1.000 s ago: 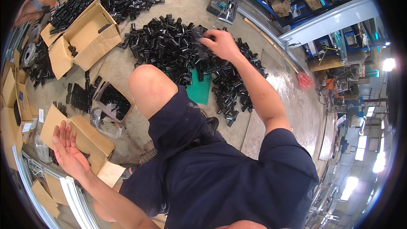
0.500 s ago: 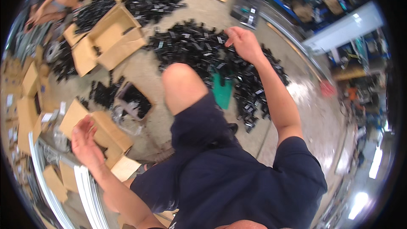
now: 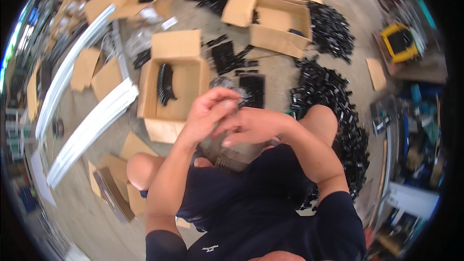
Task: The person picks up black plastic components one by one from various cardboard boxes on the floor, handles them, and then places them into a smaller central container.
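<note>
My left hand (image 3: 209, 116) and my right hand (image 3: 253, 124) meet in front of my body, overlapping. The left fingers curl toward the thumb, with something small and dark by the fingertips that is too blurred to name. On the right hand, thumb and fingers stand apart, partly behind the left; nothing is plainly seen in it. Just left of them sits an open cardboard box (image 3: 176, 44) with a curved row of black pieces (image 3: 165, 84) inside. Beyond the hands lies a shallow tray of black pieces (image 3: 252, 89). To the right spreads a large pile of black pieces (image 3: 328, 87).
Another open cardboard box (image 3: 280, 43) stands farther off, among more black piles (image 3: 333, 26). Long white profiles (image 3: 92, 133) lie at left, near cardboard scraps (image 3: 116, 174). A yellow and black case (image 3: 400, 42) is at far right. My bent knees flank the hands.
My view has swung to the left. The right hand has come from the black pile to the left hand, and the left hand has moved in from beside the box.
</note>
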`<act>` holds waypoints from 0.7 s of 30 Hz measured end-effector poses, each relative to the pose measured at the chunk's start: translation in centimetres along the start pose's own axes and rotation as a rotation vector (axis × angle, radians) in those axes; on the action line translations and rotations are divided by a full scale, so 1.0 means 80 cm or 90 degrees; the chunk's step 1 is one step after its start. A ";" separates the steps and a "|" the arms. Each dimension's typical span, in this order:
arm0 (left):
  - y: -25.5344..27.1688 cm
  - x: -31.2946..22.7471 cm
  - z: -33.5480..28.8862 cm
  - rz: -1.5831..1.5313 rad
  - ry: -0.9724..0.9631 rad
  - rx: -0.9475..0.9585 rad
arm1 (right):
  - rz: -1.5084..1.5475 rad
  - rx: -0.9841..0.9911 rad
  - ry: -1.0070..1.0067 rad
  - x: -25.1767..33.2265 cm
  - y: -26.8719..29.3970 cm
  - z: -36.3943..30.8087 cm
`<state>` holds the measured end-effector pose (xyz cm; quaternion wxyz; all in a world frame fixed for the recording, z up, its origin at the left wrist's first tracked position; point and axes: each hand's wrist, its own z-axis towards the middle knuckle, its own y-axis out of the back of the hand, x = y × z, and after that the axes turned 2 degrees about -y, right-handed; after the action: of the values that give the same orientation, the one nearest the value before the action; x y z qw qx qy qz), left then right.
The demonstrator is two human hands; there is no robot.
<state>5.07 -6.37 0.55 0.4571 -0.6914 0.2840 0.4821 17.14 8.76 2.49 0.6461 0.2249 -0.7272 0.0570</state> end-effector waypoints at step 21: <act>0.025 0.013 0.039 -0.095 0.023 -0.079 | 0.264 0.079 0.014 -0.069 0.058 0.042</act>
<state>2.51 -4.35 -1.50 0.4428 -0.7464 0.2093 0.4506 12.54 13.03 -2.41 0.6131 0.1091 -0.7460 0.2361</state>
